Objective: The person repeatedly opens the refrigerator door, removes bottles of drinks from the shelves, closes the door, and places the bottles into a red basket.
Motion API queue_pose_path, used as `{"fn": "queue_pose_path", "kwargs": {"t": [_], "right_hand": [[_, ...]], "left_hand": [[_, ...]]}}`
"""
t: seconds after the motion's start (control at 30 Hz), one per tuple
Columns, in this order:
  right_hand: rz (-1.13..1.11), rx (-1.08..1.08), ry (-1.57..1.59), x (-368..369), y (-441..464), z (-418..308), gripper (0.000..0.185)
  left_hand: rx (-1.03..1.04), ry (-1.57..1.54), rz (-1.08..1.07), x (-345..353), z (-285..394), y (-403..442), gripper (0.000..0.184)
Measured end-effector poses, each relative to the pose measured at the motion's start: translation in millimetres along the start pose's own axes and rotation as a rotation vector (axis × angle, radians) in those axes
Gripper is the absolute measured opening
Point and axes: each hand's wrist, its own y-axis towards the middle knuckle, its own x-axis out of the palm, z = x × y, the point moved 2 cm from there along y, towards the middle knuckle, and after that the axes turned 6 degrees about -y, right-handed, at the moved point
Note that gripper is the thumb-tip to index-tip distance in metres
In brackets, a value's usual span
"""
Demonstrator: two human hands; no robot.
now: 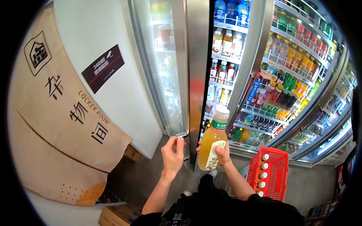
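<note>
My right hand (223,152) is wrapped round a bottle (214,141) of yellow drink with a white cap and a green neck label, held tilted in front of the cooler. To its left, my left hand (173,154) is closed at the fingertips beside the edge of the open glass door (162,67). A small silvery piece (182,134) shows at those fingertips; whether it belongs to the door is unclear. The fingers of my right hand behind the bottle are mostly hidden.
A red basket (279,173) with several white-capped bottles stands on the floor at the right. Lit cooler shelves (230,59) hold rows of drinks. A beige curtain (64,113) hangs at the left, above a cardboard box (118,215).
</note>
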Motion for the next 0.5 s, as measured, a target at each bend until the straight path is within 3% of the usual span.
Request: {"fn": "queue_pose_path", "kwargs": {"t": [0.1,0.17,0.5], "right_hand": [[0.068,-0.055,-0.081,-22,3,-18,0.07],[0.095,-0.094,-0.134,-38,5,-27,0.072],[0.285,-0.25,-0.232,-125,37,-60,0.07]], "left_hand": [[0.025,-0.001,-0.072,30,-4,11,0.028],[-0.011,-0.007,-0.129,47,-8,19,0.021],[-0.075,-0.006,-0.396,140,-19,75,0.02]]}}
